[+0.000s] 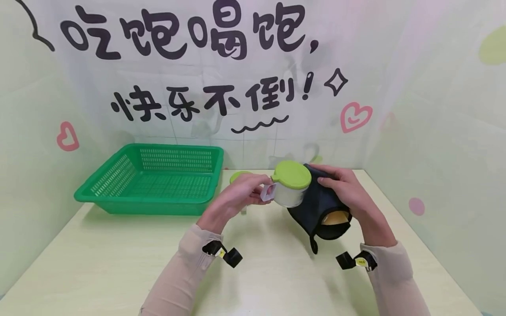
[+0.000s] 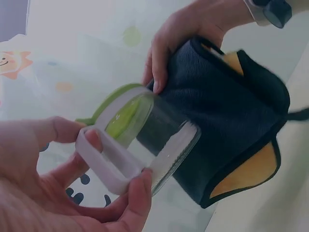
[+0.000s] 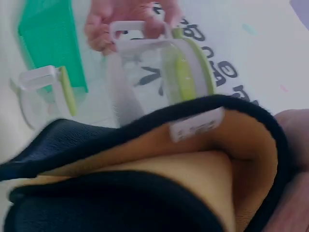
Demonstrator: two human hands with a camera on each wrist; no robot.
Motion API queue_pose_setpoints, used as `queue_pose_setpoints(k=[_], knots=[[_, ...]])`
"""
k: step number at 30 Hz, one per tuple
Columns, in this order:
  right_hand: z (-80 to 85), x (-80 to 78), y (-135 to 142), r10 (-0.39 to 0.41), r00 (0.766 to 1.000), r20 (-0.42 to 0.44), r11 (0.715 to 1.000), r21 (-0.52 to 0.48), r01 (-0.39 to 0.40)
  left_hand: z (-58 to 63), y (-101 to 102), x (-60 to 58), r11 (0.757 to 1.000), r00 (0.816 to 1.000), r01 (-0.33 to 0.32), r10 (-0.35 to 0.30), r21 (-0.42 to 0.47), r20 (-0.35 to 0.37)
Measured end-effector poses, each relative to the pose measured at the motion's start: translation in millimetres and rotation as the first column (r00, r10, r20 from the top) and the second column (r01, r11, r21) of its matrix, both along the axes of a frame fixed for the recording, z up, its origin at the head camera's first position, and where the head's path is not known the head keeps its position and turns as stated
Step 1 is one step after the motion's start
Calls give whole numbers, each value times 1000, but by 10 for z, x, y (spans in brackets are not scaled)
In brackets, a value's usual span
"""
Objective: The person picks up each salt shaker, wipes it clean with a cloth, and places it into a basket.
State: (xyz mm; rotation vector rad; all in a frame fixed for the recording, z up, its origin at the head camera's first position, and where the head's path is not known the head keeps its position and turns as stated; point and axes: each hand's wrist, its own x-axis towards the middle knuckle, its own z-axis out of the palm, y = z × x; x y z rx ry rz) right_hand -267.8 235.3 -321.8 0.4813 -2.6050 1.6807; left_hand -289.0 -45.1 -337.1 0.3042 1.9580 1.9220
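My left hand (image 1: pixel 239 193) pinches the white handle (image 2: pixel 108 162) of a clear seasoning jar (image 1: pixel 290 196) with a green lid, held above the table. White contents or a pale base show at its bottom end in the left wrist view. Just right of the jar, my right hand (image 1: pixel 349 188) grips a dark blue oven mitt (image 1: pixel 314 206) with tan lining (image 3: pixel 193 169), black edging and a hanging loop. The mitt's open end faces down toward me. In the head view the jar overlaps the mitt; whether they touch I cannot tell.
A second green-lidded jar (image 3: pixel 38 101) stands on the table, mostly hidden behind my left hand in the head view. At the back left sits a green plastic basket (image 1: pixel 158 207). Printed cloth walls (image 1: pixel 427 145) border the pale table (image 1: pixel 269 272).
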Motion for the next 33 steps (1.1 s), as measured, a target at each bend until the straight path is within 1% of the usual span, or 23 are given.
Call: queue_pose_setpoints(k=[2, 5, 7, 9, 11, 12, 15, 16, 18, 21, 23, 28, 30, 33], knots=[[7, 6, 21, 17, 1000, 9, 1000, -11, -17, -5, -6, -6, 998, 998, 58, -58, -10, -6], [-47, -41, 18, 58, 998, 5, 997, -52, -58, -23, -21, -10, 989, 989, 147, -147, -21, -4], [-111, -87, 6, 93, 995, 19, 991, -102, -91, -44, -19, -9, 978, 978, 210, -210, -11, 13], [-180, -127, -16, 140, 989, 42, 978, -164, -131, -69, -5, -1, 964, 963, 267, -267, 11, 38], [-241, -155, -43, 211, 974, 78, 952, -242, -187, -94, 22, 6, 945, 943, 324, -326, 45, 67], [-265, -163, -56, 253, 963, 93, 936, -277, -219, -107, 37, 7, 936, 933, 347, -352, 64, 77], [-312, -181, -89, 370, 921, 123, 880, -365, -304, -127, 71, 6, 915, 911, 393, -401, 92, 92], [-316, -185, -93, 398, 909, 126, 865, -383, -325, -128, 76, 3, 912, 908, 399, -407, 95, 95], [-314, -193, -71, 422, 898, 120, 851, -395, -347, -126, 72, -4, 914, 911, 394, -403, 95, 93], [-284, -200, 29, 422, 899, 114, 851, -393, -349, -112, 39, -17, 925, 921, 367, -376, 100, 102], [-257, -198, 127, 429, 896, 117, 851, -384, -358, -101, 5, -25, 932, 927, 347, -358, 107, 110], [-183, -157, 342, 469, 871, 145, 834, -398, -382, -74, -54, -37, 939, 937, 321, -334, 119, 104], [-163, -140, 352, 469, 870, 151, 834, -401, -380, -69, -49, -35, 939, 936, 320, -334, 126, 108], [-162, -132, 255, 439, 884, 159, 855, -376, -357, -84, -10, -26, 937, 932, 323, -339, 130, 127]])
